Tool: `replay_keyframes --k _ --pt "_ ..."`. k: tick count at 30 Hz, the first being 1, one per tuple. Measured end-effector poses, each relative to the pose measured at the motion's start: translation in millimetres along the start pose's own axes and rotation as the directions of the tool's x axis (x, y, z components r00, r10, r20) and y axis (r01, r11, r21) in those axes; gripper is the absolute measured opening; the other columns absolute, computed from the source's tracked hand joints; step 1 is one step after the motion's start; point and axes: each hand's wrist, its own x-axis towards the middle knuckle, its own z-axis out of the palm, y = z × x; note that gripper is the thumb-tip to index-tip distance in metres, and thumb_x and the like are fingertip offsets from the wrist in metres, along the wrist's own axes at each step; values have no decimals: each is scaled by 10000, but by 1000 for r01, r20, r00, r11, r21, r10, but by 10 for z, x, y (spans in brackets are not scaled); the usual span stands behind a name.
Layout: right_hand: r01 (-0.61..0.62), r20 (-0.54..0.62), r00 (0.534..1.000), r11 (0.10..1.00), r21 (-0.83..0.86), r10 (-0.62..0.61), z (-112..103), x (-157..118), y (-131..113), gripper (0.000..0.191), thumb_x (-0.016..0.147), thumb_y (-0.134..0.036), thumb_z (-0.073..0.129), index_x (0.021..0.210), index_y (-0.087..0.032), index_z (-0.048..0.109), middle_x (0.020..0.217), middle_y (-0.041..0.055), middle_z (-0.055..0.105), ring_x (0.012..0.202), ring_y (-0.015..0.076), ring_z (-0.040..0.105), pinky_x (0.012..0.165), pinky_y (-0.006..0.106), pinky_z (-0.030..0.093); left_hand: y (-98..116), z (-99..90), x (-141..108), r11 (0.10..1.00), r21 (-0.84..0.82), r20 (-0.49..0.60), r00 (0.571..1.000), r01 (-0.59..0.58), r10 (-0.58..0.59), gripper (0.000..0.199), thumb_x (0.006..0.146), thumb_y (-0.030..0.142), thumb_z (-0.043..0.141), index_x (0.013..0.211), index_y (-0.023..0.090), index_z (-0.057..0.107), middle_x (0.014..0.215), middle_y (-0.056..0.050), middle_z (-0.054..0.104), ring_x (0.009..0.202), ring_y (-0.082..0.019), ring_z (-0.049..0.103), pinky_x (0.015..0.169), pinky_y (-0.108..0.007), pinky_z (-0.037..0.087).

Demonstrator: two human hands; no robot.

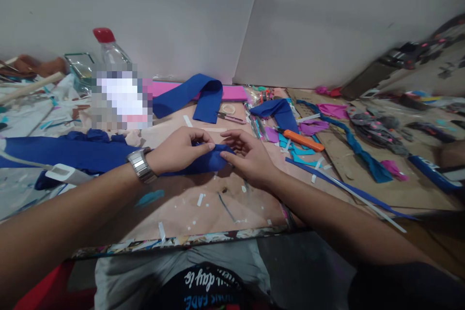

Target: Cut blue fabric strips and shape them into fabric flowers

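Observation:
A long blue fabric strip [203, 163] runs across the table from the left and ends between my two hands. My left hand [181, 150], with a metal watch on its wrist, pinches the strip's upper edge between thumb and fingers. At the strip's right end, my right hand [250, 155] closes its thumb and curled fingers on the cloth. Part of the strip is hidden under my left forearm. Just beyond my hands lie a folded blue strip [209, 101] and small pink-handled scissors [230, 117].
An orange utility knife [303, 140] lies among scraps to the right. A bottle with a red cap [103, 35] stands at the back left. A white plastic device with a cord [67, 174] is at left. Brown cardboard [337, 169] covers the right side; a wall rises behind.

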Motion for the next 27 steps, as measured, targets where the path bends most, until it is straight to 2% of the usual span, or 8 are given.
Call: replay_keyframes --k 3,7,13,17,27 --pt "113 26 994 985 -127 -110 4 -35 -12 359 861 -325 798 1195 -226 712 1093 75 764 994 207 727 899 356 588 40 10 -86 994 -108 42 999 12 -8 258 942 398 643 873 175 750 846 -22 744 785 -164 642 753 -295 492" --pt "259 93 966 928 -267 -243 -13 -66 -65 193 914 -252 727 1101 -232 768 1031 58 797 933 194 748 878 340 596 88 42 -183 985 -158 60 997 66 -58 266 941 409 653 890 170 758 858 -35 757 785 -164 660 734 -288 509" --pt "429 196 902 846 -316 -384 -45 -80 -82 193 962 -246 688 1146 -253 750 1038 48 807 917 173 758 853 319 593 83 99 -245 986 -150 41 997 76 -70 261 950 394 634 869 175 751 859 -38 771 792 -172 682 748 -300 519" --pt "473 210 881 812 -342 -424 -41 -80 -71 145 974 -254 676 1095 -249 757 994 51 811 884 170 760 811 311 598 53 120 -260 994 -92 4 999 52 -51 227 944 368 636 882 187 758 892 -30 779 820 -175 685 781 -312 511" --pt "477 188 879 785 -397 -439 -18 -83 -98 136 978 -252 677 1081 -256 766 980 45 815 871 177 762 794 319 602 48 152 -316 998 -55 -41 998 34 -36 214 955 355 627 928 202 775 912 -25 797 848 -192 714 796 -324 520"
